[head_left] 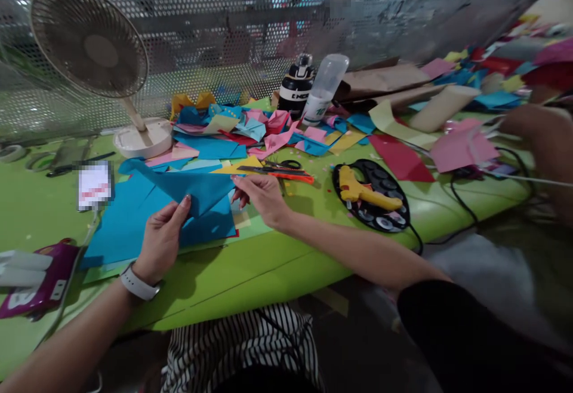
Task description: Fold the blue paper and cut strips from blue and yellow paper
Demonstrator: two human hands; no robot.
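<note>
Between my hands is a folded sheet of blue paper [197,187], lifted a little above more blue sheets [125,220] lying on the green table. My left hand [165,235] pinches its lower edge, thumb on top. At the right corner, the thumb and finger of my right hand [259,197] grip the same sheet. The far left end of the paper curls upward. Just beyond my right hand lie an orange-handled cutter [290,175] and dark-handled scissors [289,164].
A yellow glue gun [367,193] rests on a black palette [389,172] at the right. Behind stand a fan [141,136], a black bottle [293,94] and a clear bottle [324,88] among paper scraps. A phone [94,184] is at left; another person's arm [537,142] is far right.
</note>
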